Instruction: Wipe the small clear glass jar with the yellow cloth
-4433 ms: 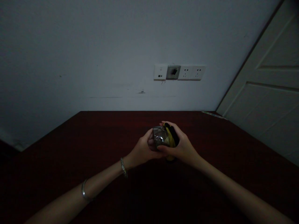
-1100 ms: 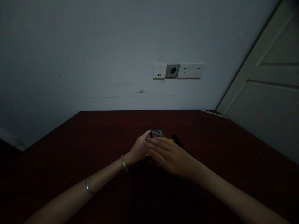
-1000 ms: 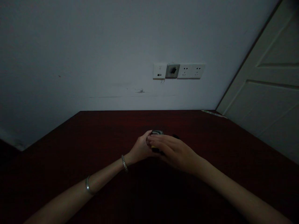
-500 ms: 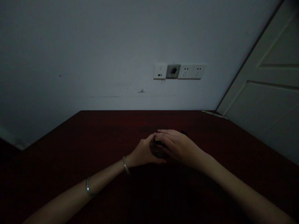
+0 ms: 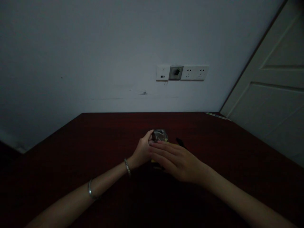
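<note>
My left hand [image 5: 142,150] curls around the left side of a small clear glass or plastic container [image 5: 160,135], which shows dark and shiny in dim light. My right hand [image 5: 175,161] lies with its fingers stretched over a yellow and black item [image 5: 163,143], mostly hidden beneath it. A black strip of that item [image 5: 180,143] sticks out past my right fingers. The two hands touch at the fingertips. The item's exact kind cannot be made out.
Everything lies on a dark red-brown wooden tabletop [image 5: 99,148]. A white wall socket panel [image 5: 182,72] sits above its far edge, a white panelled door [image 5: 266,63] stands at the right, and a pale strip [image 5: 217,116] lies at the far right corner.
My hands have drawn apart and back toward me. The clear container shows again above my left hand, and the black strip has reappeared past my right fingers.
</note>
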{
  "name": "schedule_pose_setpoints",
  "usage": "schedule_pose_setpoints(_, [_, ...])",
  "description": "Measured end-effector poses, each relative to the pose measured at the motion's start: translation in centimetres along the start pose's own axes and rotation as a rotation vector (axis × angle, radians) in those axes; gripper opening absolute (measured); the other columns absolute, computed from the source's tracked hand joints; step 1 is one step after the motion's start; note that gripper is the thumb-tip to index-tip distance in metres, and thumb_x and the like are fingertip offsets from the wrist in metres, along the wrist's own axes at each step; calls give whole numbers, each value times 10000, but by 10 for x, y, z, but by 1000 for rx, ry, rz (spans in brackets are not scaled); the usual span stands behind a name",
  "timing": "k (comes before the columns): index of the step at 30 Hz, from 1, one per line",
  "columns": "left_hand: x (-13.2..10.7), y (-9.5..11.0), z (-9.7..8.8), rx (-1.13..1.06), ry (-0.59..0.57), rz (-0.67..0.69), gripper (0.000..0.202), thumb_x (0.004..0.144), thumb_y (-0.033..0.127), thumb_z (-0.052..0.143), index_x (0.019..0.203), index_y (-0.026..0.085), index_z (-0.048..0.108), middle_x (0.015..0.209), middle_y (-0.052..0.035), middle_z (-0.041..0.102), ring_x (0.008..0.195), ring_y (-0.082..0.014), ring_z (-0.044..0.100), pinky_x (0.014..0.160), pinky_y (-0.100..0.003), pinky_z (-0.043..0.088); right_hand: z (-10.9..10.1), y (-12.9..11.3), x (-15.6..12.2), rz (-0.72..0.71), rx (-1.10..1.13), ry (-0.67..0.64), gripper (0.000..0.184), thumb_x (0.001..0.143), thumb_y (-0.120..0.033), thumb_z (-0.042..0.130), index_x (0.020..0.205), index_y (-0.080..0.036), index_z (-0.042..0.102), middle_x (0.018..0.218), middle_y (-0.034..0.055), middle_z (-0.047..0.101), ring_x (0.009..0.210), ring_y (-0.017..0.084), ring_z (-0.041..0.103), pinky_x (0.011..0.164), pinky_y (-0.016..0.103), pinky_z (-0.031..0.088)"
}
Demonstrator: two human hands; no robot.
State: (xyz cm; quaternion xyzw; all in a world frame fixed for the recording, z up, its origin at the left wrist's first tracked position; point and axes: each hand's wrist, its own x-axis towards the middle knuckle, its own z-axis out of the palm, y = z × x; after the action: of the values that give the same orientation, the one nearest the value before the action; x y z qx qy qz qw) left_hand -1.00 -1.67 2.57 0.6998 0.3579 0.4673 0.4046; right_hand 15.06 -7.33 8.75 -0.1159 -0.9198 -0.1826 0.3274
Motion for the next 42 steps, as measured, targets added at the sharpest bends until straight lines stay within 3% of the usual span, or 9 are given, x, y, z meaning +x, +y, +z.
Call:
schedule_pose_setpoints(5, [-12, 20, -2, -13, -12, 76, 764, 496, 258, 839, 1163, 176, 473, 1098, -101, 650, 965, -253, 647, 804, -365, 551, -12, 22, -8, 180, 77, 69, 303, 908, -163, 467, 1199, -103, 526, 1207, 131, 625, 1179, 210, 545, 1025, 419, 443])
schedule_pose_setpoints(9, [-17, 28, -1, -22, -54, 115, 873, 456, 261, 863, 1207, 163, 428, 1135, -129, 633, 1005, -276, 634, 861, -410, 538, -9, 32, -12, 505, 212, 143, 302, 924, -181, 434, 1211, -162, 524, 1183, 104, 640, 1112, 189, 597, 959, 377, 504])
schedule_pose_setpoints(11, [-17, 29, -1, -16, -56, 130, 890, 458, 273, 864, 1219, 162, 415, 1146, -131, 627, 1022, -278, 625, 880, -415, 531, -5, 32, -13, 570, 303, 150, 307, 928, -195, 429, 1221, -174, 520, 1188, 96, 638, 1106, 184, 601, 946, 370, 513])
schedule_pose_setpoints(16, [-15, 27, -2, 39, 36, 143, 854, 472, 275, 854, 1203, 159, 429, 1138, -125, 628, 1019, -267, 622, 883, -410, 526, 4, 24, -15, 465, 348, 166, 329, 922, -157, 430, 1246, -157, 488, 1304, 126, 552, 1244, 190, 485, 1036, 411, 430])
schedule_pose_setpoints(24, [-13, 25, -2, 65, 60, 183, 819, 487, 266, 840, 1196, 170, 442, 1106, -108, 644, 973, -251, 641, 848, -396, 544, 8, 26, -21, 204, 138, 132, 463, 891, -138, 486, 1342, -146, 381, 1337, 175, 506, 1310, 243, 393, 1032, 459, 432])
schedule_pose_setpoints(29, [-14, 30, -1, -26, -34, 147, 833, 478, 279, 847, 1195, 163, 440, 1104, -114, 648, 969, -258, 646, 844, -407, 547, -2, 32, -19, 319, 132, 139, 390, 899, -139, 462, 1288, -162, 453, 1312, 140, 543, 1248, 207, 479, 1022, 391, 456])
schedule_pose_setpoints(33, [-16, 37, -1, 67, -113, 152, 908, 452, 307, 859, 1235, 147, 428, 1194, -139, 607, 1070, -287, 597, 919, -427, 503, -3, 30, -16, 450, 231, 190, 336, 908, -139, 441, 1235, -181, 504, 1258, 100, 595, 1196, 185, 534, 1003, 370, 476])
schedule_pose_setpoints(38, [-16, 39, -4, 195, -139, 106, 882, 461, 353, 852, 1225, 151, 460, 1145, -119, 635, 1020, -280, 615, 897, -414, 503, 0, 28, -18, 351, 207, 122, 349, 887, -126, 459, 1231, -166, 508, 1247, 110, 602, 1211, 199, 520, 999, 395, 472])
schedule_pose_setpoints(42, [-16, 32, -3, 156, -132, 113, 820, 481, 337, 843, 1195, 154, 485, 1070, -90, 663, 922, -246, 646, 835, -391, 533, 0, 25, -18, 229, 96, 97, 365, 884, -124, 464, 1248, -129, 495, 1227, 146, 608, 1216, 223, 513, 980, 419, 483])
